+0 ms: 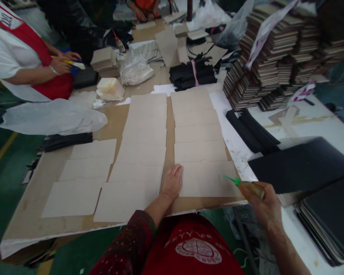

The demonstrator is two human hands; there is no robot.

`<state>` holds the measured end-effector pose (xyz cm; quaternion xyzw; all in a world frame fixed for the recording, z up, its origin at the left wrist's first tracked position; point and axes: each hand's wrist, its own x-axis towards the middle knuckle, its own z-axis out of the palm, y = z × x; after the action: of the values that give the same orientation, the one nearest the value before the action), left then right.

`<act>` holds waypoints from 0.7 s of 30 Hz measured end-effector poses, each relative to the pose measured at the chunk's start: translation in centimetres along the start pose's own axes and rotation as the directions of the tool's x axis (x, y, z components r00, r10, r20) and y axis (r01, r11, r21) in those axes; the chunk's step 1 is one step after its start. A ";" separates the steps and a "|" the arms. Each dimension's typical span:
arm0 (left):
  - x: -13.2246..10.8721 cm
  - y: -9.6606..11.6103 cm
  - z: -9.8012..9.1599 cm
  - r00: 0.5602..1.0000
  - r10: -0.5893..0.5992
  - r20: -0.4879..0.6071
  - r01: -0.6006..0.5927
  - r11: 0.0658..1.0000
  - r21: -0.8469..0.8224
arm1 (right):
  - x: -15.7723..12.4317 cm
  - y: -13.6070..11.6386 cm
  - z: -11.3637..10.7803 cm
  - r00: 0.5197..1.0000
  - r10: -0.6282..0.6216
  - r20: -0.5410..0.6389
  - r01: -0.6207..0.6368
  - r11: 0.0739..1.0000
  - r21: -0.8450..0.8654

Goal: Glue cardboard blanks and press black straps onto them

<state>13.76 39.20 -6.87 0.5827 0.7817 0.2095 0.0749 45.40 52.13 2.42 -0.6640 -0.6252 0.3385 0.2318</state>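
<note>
My left hand (172, 181) lies flat, fingers together and stretched out, pressing on the brown board beside the nearest pale card sheet (208, 178) of the right-hand column. My right hand (266, 207) is wrapped round an amber glue bottle (250, 188) whose green nozzle (231, 179) points left at the right edge of that sheet. Three columns of overlapping pale card sheets (143, 149) cover a large brown cardboard base (31, 214).
A black sheet (304, 164) and a pile of dark boards (332, 217) lie at my right. Tall stacks of boards (278, 57) stand at the far right. A co-worker in a red apron (31, 49) holds a brush at the far left. Black strips (253, 131) lie nearby.
</note>
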 end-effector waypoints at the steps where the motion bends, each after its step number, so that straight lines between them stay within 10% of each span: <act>1: 0.1 -0.1 0.2 1.000 -0.001 -0.001 0.001 1.000 0.008 | -0.1 0.2 0.1 1.000 -0.031 0.005 0.031 0.999 -0.020; 21: -0.3 -0.1 0.2 0.999 -0.042 0.035 0.038 0.994 0.104 | 0.3 -1.8 0.8 0.909 -0.383 0.167 0.416 0.794 -0.444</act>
<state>13.82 38.98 -7.08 0.5736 0.8015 0.1565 0.0632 43.64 52.50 3.18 -0.5412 -0.8215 0.1428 0.1086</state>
